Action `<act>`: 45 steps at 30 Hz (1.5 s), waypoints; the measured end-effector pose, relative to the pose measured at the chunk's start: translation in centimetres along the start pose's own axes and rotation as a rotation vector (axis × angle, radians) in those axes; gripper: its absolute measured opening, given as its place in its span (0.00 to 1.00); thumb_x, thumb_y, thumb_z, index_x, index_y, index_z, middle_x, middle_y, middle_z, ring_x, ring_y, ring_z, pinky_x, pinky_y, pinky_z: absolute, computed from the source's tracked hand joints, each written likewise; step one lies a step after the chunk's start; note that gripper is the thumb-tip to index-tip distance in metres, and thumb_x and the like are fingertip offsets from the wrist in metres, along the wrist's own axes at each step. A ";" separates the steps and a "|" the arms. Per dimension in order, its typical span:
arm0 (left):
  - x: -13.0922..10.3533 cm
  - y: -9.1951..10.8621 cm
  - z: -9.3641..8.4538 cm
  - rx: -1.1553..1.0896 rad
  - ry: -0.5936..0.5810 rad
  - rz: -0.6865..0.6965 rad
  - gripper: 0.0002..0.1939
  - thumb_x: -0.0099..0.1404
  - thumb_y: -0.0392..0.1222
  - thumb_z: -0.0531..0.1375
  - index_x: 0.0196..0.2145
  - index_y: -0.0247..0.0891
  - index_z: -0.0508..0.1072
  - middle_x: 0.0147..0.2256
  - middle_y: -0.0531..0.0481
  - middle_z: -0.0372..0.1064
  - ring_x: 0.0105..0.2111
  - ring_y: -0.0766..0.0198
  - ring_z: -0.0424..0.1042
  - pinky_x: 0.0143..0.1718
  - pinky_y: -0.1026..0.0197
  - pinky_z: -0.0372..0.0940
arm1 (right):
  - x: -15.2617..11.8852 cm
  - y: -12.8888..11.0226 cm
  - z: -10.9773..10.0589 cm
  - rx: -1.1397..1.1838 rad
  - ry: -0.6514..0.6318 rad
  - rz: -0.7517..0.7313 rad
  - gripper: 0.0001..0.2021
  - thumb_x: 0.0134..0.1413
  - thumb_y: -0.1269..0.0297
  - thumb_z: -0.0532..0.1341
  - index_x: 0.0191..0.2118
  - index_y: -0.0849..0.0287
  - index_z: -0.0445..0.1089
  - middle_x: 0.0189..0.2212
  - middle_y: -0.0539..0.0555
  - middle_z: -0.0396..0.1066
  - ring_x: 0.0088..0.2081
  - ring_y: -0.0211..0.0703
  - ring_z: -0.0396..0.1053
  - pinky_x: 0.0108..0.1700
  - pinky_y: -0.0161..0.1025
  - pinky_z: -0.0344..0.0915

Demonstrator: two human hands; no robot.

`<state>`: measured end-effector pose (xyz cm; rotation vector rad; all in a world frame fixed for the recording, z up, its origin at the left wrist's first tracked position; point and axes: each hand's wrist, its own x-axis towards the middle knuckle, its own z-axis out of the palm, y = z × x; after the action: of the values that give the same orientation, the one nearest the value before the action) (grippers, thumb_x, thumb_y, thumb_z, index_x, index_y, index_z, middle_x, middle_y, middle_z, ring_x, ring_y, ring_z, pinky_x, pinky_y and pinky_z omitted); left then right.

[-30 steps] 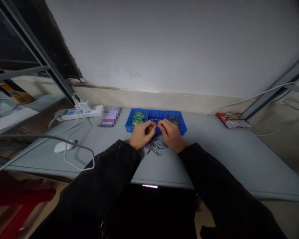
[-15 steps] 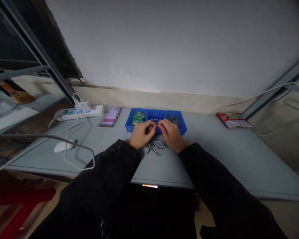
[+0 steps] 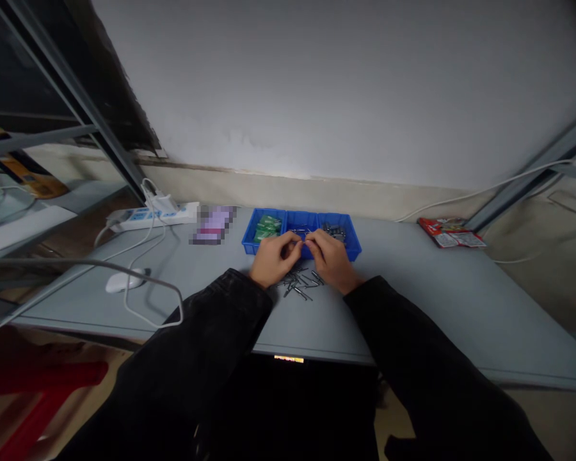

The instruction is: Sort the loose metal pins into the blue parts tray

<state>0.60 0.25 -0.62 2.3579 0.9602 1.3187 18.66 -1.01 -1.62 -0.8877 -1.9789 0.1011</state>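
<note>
My left hand (image 3: 277, 257) and my right hand (image 3: 333, 258) meet fingertip to fingertip over the front of a blue three-part bin (image 3: 356, 248). Both are pinched closed; whatever lies between the fingers is too small and hidden to name. Beneath them, several thin metal pen-like parts (image 3: 298, 289) lie scattered on the grey desk (image 3: 312, 326). Green packets (image 3: 267, 227) fill the bin's left compartment. A few slim metal pieces (image 3: 298, 230) show in the middle one, and dark grey metal parts (image 3: 335, 232) are heaped in the right one, partly behind my right hand.
Left of the bin lie a blurred purple item (image 3: 214, 225), a white power strip (image 3: 156, 216) with cables, and a white computer mouse (image 3: 125, 280). A red packet (image 3: 451, 233) rests at the right back. The wall (image 3: 317, 96) rises behind the desk.
Hardly anything differs. Both hands keep the same pinched pose over the bin, and the whole view has shifted by only a few pixels.
</note>
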 end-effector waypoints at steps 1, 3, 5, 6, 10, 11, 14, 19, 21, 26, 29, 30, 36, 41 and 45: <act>0.0 0.0 0.0 -0.003 0.001 0.001 0.07 0.69 0.41 0.57 0.35 0.36 0.73 0.21 0.58 0.61 0.21 0.70 0.60 0.27 0.66 0.57 | 0.0 0.0 0.0 -0.002 -0.001 0.003 0.11 0.72 0.66 0.48 0.39 0.57 0.65 0.35 0.55 0.67 0.38 0.46 0.67 0.42 0.43 0.63; 0.0 0.0 0.0 -0.007 0.002 0.003 0.08 0.69 0.41 0.57 0.35 0.36 0.73 0.21 0.58 0.61 0.21 0.70 0.59 0.26 0.66 0.57 | 0.0 0.0 0.0 -0.005 -0.003 0.009 0.11 0.72 0.65 0.48 0.40 0.56 0.65 0.35 0.55 0.68 0.38 0.46 0.67 0.42 0.43 0.63; 0.0 0.0 0.0 -0.005 0.002 0.000 0.08 0.69 0.41 0.57 0.35 0.36 0.73 0.21 0.58 0.62 0.21 0.70 0.60 0.27 0.66 0.57 | 0.0 0.0 0.0 -0.004 -0.001 0.010 0.11 0.72 0.65 0.48 0.40 0.56 0.65 0.35 0.55 0.68 0.38 0.46 0.67 0.43 0.43 0.63; 0.0 0.0 0.0 -0.003 0.001 -0.003 0.08 0.69 0.41 0.57 0.35 0.36 0.73 0.21 0.58 0.62 0.21 0.70 0.60 0.27 0.66 0.57 | 0.0 0.0 0.0 -0.002 0.000 0.010 0.11 0.72 0.65 0.48 0.40 0.56 0.65 0.35 0.55 0.68 0.38 0.46 0.67 0.43 0.43 0.63; 0.0 0.0 0.0 0.004 -0.002 -0.006 0.08 0.69 0.41 0.57 0.35 0.37 0.73 0.21 0.58 0.62 0.21 0.70 0.60 0.27 0.66 0.57 | 0.0 0.0 0.0 0.003 -0.003 0.010 0.11 0.72 0.65 0.48 0.40 0.56 0.65 0.35 0.54 0.67 0.38 0.46 0.67 0.43 0.43 0.63; 0.0 0.0 0.0 0.003 -0.001 -0.006 0.08 0.69 0.41 0.57 0.35 0.37 0.73 0.21 0.58 0.62 0.21 0.70 0.60 0.27 0.66 0.57 | 0.0 0.0 0.0 0.002 -0.004 0.008 0.11 0.72 0.65 0.48 0.40 0.56 0.65 0.35 0.54 0.67 0.38 0.46 0.67 0.42 0.43 0.63; 0.0 0.1 0.0 -0.001 -0.003 -0.008 0.08 0.69 0.41 0.57 0.36 0.37 0.73 0.21 0.58 0.61 0.21 0.70 0.60 0.27 0.66 0.57 | 0.0 0.0 0.0 -0.003 -0.003 0.002 0.10 0.72 0.65 0.49 0.40 0.57 0.65 0.35 0.54 0.68 0.38 0.46 0.67 0.42 0.42 0.62; 0.0 0.1 -0.1 -0.004 -0.006 -0.016 0.07 0.69 0.41 0.57 0.35 0.37 0.73 0.21 0.58 0.61 0.21 0.70 0.60 0.27 0.66 0.57 | 0.0 0.1 0.0 -0.002 -0.002 0.004 0.10 0.72 0.66 0.49 0.39 0.57 0.65 0.35 0.55 0.68 0.38 0.46 0.67 0.42 0.42 0.63; 0.0 0.1 0.0 -0.007 -0.005 -0.018 0.07 0.69 0.41 0.57 0.35 0.37 0.73 0.21 0.58 0.61 0.21 0.70 0.60 0.27 0.66 0.57 | 0.0 0.0 0.0 -0.001 0.000 0.005 0.10 0.72 0.66 0.49 0.40 0.56 0.65 0.35 0.54 0.68 0.38 0.46 0.67 0.42 0.43 0.63; 0.0 -0.1 0.0 -0.008 -0.005 -0.017 0.07 0.69 0.41 0.57 0.36 0.37 0.73 0.21 0.58 0.61 0.21 0.70 0.60 0.27 0.66 0.57 | 0.0 0.0 0.0 0.001 -0.001 0.004 0.10 0.72 0.65 0.48 0.39 0.56 0.65 0.35 0.54 0.67 0.38 0.46 0.67 0.43 0.43 0.63; 0.0 0.0 0.0 -0.004 -0.006 -0.014 0.08 0.69 0.42 0.57 0.35 0.37 0.73 0.21 0.58 0.62 0.21 0.70 0.60 0.27 0.66 0.57 | 0.0 0.1 0.0 0.000 0.001 0.000 0.11 0.72 0.66 0.48 0.40 0.56 0.65 0.35 0.55 0.68 0.38 0.46 0.67 0.43 0.43 0.63; 0.0 0.0 0.0 -0.004 -0.007 -0.013 0.08 0.69 0.42 0.57 0.35 0.37 0.73 0.21 0.58 0.62 0.21 0.70 0.60 0.27 0.66 0.57 | 0.0 0.1 0.0 0.000 0.001 -0.001 0.11 0.72 0.66 0.48 0.40 0.56 0.65 0.35 0.55 0.68 0.38 0.46 0.67 0.43 0.43 0.63; 0.0 0.0 0.0 -0.010 -0.004 -0.009 0.07 0.69 0.41 0.57 0.35 0.37 0.73 0.21 0.58 0.61 0.21 0.70 0.60 0.27 0.66 0.56 | 0.0 0.1 0.0 0.000 -0.004 0.004 0.10 0.72 0.65 0.48 0.40 0.56 0.65 0.35 0.55 0.67 0.38 0.46 0.67 0.42 0.43 0.63; 0.0 0.0 0.0 -0.002 -0.003 -0.006 0.08 0.69 0.42 0.57 0.36 0.36 0.73 0.21 0.57 0.62 0.21 0.70 0.60 0.27 0.66 0.57 | 0.0 0.0 0.0 0.000 -0.003 0.004 0.11 0.73 0.65 0.48 0.39 0.56 0.65 0.35 0.55 0.68 0.38 0.46 0.67 0.42 0.43 0.63; 0.0 0.1 -0.1 0.000 -0.006 -0.008 0.08 0.69 0.41 0.57 0.35 0.36 0.73 0.21 0.57 0.62 0.21 0.69 0.60 0.27 0.66 0.57 | 0.0 0.0 0.0 -0.002 -0.002 0.003 0.11 0.72 0.65 0.48 0.39 0.56 0.65 0.35 0.55 0.68 0.38 0.46 0.67 0.42 0.43 0.63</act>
<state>0.59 0.21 -0.54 2.3540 0.9667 1.3086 18.66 -1.01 -1.61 -0.8928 -1.9793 0.1015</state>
